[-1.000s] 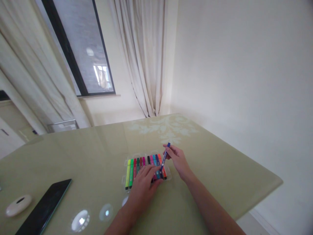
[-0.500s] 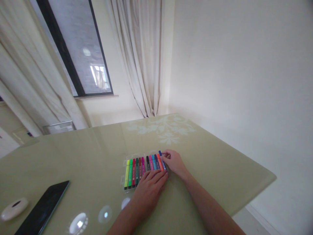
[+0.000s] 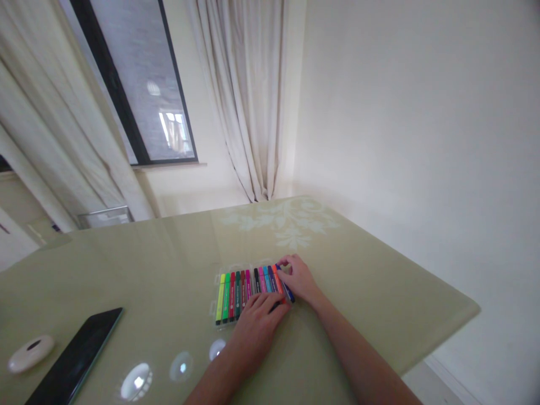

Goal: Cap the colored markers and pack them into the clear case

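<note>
A clear plastic case (image 3: 214, 308) lies on the table with a row of several coloured felt-tip markers in it, from a yellow marker (image 3: 220, 298) at the left to an orange marker (image 3: 277, 279) near the right. My left hand (image 3: 258, 326) lies across the lower right part of the row, its fingers stretched over the marker ends, which they partly hide. At the row's right end, my right hand (image 3: 298, 279) has its thumb and forefinger closed at the upper part of a dark blue marker (image 3: 289, 293). That marker slants, its lower end out toward the right.
A black phone or tablet (image 3: 78, 354) and a white oval object (image 3: 31, 354) lie at the left of the glossy table (image 3: 379, 304). A wall (image 3: 422, 140) runs along the right. Curtains (image 3: 257, 101) and a window stand behind.
The dark blue marker's lower end has swung out to the right, and its top has dropped slightly. My left fingers have shifted a little, showing a dark marker end between them.
</note>
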Motion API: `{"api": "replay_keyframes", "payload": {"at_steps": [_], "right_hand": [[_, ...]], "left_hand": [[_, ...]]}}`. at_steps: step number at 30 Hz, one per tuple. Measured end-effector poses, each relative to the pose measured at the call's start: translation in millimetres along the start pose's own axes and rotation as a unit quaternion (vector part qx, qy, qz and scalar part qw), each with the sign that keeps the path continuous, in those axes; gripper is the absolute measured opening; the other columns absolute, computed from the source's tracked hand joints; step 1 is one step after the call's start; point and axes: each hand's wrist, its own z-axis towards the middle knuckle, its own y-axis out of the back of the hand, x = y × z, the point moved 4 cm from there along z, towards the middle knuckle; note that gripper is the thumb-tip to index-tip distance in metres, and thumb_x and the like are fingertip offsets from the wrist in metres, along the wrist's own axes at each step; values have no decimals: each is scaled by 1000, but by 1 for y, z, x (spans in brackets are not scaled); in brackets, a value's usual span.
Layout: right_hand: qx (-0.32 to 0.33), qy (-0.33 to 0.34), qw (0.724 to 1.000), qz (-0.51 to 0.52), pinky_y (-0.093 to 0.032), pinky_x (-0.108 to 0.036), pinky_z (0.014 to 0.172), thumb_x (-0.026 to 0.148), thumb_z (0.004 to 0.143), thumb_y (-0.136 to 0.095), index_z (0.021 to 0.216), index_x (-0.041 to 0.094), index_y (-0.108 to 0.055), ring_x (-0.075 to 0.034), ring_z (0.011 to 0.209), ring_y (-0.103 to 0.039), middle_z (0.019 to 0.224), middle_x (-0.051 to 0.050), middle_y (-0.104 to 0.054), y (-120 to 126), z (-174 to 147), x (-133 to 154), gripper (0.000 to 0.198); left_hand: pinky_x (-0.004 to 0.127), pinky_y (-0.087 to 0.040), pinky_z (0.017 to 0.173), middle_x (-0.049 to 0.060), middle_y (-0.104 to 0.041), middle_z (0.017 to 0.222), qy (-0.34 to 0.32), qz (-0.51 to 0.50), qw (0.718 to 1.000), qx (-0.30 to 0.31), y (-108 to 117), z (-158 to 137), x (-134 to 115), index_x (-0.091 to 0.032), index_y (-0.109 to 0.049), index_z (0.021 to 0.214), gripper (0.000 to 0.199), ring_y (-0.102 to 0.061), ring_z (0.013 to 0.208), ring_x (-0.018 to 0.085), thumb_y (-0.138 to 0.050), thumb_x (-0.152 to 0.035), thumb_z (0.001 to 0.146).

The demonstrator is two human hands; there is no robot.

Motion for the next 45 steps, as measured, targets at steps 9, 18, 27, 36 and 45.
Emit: {"api": "replay_keyframes", "payload": {"at_steps": [9, 18, 27, 36, 45], "right_hand": [[13, 39, 998, -54, -44, -25, 77, 15, 92, -63, 98, 17, -73, -16, 82, -60, 96, -5, -62, 1, -7, 16, 12], [-18, 30, 992, -120, -43, -26, 74, 21, 98, -59, 92, 18, -75, -16, 80, -62, 91, -5, -67, 7, -10, 19, 17], [-25, 41, 993, -111, -44, -26, 73, 28, 100, -58, 70, 20, -72, -15, 75, -61, 84, -5, -66, 11, -8, 16, 34], [-19, 7, 991, -129, -40, -27, 67, 30, 101, -56, 66, 20, -71, -15, 68, -57, 81, -5, -65, 7, -8, 19, 39], [-51, -2, 997, -54, -40, -25, 69, 28, 101, -53, 78, 18, -70, -16, 73, -60, 81, -5, -70, 13, -8, 8, 31]], "left_hand": [[42, -44, 108, 1, -62, 141, -1, 16, 1000, 2, -1, 0, 1, -32, -52, 144, 51, -56, 127, 22, -50, -8, 99], [39, -39, 113, -1, -57, 150, -26, 19, 999, 21, -6, -3, 4, -34, -50, 148, 58, -51, 134, 20, -46, -5, 98], [38, -39, 112, -1, -59, 148, -23, 17, 1000, 11, -5, -2, 4, -33, -51, 147, 58, -53, 132, 19, -45, -5, 97], [38, -40, 110, -1, -63, 143, 1, -10, 1000, 22, 4, 5, -3, -32, -57, 142, 53, -55, 130, 19, -45, -5, 98], [38, -47, 103, 6, -69, 127, 68, -13, 996, -54, 21, 1, 11, -24, -65, 125, 30, -61, 117, 22, -46, -20, 103]]}}
